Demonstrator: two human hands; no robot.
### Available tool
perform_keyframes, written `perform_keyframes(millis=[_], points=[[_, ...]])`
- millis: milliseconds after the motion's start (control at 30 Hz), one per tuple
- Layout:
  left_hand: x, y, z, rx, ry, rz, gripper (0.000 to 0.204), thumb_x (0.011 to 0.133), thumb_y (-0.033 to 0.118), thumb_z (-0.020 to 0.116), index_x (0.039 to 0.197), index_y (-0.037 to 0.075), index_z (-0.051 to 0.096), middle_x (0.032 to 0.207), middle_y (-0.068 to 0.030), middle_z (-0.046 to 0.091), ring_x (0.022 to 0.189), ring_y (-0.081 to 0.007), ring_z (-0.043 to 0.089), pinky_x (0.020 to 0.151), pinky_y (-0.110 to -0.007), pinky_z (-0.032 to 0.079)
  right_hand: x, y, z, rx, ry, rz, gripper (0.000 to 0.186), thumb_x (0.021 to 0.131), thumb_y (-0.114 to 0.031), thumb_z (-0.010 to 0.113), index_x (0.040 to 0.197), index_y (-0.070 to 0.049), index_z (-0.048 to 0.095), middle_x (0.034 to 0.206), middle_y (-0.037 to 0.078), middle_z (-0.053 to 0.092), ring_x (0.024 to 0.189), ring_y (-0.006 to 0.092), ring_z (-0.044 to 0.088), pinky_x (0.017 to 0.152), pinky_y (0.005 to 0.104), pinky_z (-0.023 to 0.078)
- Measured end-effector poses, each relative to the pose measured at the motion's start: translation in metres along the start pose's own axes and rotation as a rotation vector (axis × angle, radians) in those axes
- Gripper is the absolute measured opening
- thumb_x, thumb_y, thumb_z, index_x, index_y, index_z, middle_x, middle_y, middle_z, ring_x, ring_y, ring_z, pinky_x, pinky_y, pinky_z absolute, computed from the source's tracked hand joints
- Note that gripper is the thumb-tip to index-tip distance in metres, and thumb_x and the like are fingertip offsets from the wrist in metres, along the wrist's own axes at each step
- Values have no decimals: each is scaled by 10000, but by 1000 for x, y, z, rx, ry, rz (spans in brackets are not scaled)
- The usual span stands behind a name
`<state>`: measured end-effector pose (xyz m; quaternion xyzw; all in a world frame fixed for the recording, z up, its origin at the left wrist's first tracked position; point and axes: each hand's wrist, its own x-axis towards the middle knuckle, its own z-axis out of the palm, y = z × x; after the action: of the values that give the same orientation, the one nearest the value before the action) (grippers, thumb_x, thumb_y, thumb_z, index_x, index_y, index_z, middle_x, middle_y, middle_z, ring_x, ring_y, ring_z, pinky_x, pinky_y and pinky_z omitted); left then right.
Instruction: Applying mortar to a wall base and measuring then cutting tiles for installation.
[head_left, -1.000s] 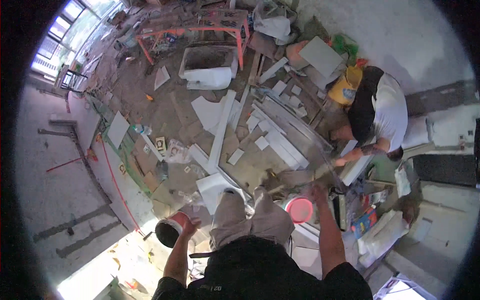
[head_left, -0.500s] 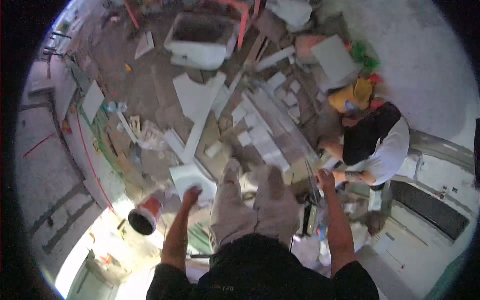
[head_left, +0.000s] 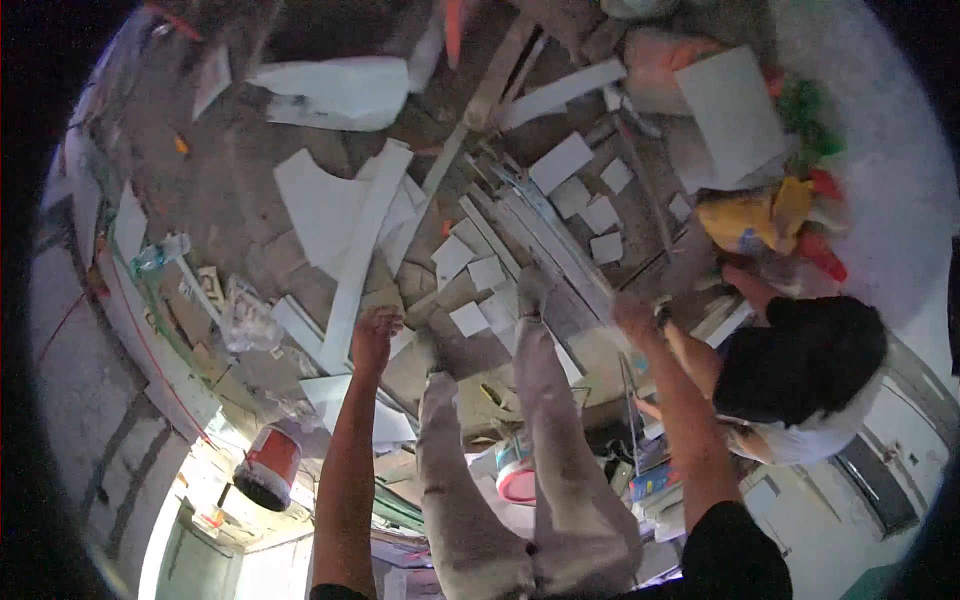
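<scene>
My left hand (head_left: 376, 338) hangs over the floor, fingers loosely bent and apart, with nothing visible in it. Beside it lies a long white strip of board (head_left: 368, 250), and just below is a pale flat panel (head_left: 345, 400). My right hand (head_left: 637, 322) reaches forward on the right, close to a co-worker's arm. It is smeared by motion, so its fingers and anything in them cannot be made out. Between and ahead of my hands are small white tiles (head_left: 487, 273) and long narrow boards (head_left: 555, 245).
A co-worker (head_left: 800, 360) in a dark top bends down at right. Beyond are a yellow bag (head_left: 750, 215) and a white panel (head_left: 730, 115). A red bucket (head_left: 270, 465) stands at lower left; another bucket (head_left: 516, 470) shows between my legs. Offcuts litter the floor.
My view has tilted and moved forward, showing more of my legs. Both hands reach farther ahead; the left fingers look more spread. The co-worker appears farther right and lower in view.
</scene>
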<state>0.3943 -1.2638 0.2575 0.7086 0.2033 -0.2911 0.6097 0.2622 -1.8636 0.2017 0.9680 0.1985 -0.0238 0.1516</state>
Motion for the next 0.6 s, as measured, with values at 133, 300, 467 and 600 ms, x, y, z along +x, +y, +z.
perform_keyframes(millis=[133,300,467,600], points=[[133,-94,103,544,-57,82,297,984,255,691,1163,21,727,1075,-225,755,992,-398,736,878,-473,558,104,54,196,1102,-300,597,325,1033,-366,591,1132,-90,732,995,93,722,889,270,677,846,447,538],[241,-173,238,484,-152,383,291,975,261,709,1179,53,720,1096,-177,764,1011,-379,739,863,-455,578,229,114,362,1365,-28,561,364,1013,-370,687,1228,-77,711,1021,31,719,797,169,656,754,397,555],[290,-182,337,7,43,216,334,956,226,719,1243,56,694,1084,-187,736,1007,-377,727,837,-471,581,268,142,433,87,-148,171,377,1006,-393,712,1179,-58,705,895,59,711,785,165,677,702,359,567],[299,-178,372,103,148,115,296,959,171,705,1218,34,660,1073,-214,708,972,-398,714,819,-496,565,282,138,449,544,-186,549,724,1002,-591,605,1556,-135,507,1403,280,596,1268,480,596,1072,555,485]])
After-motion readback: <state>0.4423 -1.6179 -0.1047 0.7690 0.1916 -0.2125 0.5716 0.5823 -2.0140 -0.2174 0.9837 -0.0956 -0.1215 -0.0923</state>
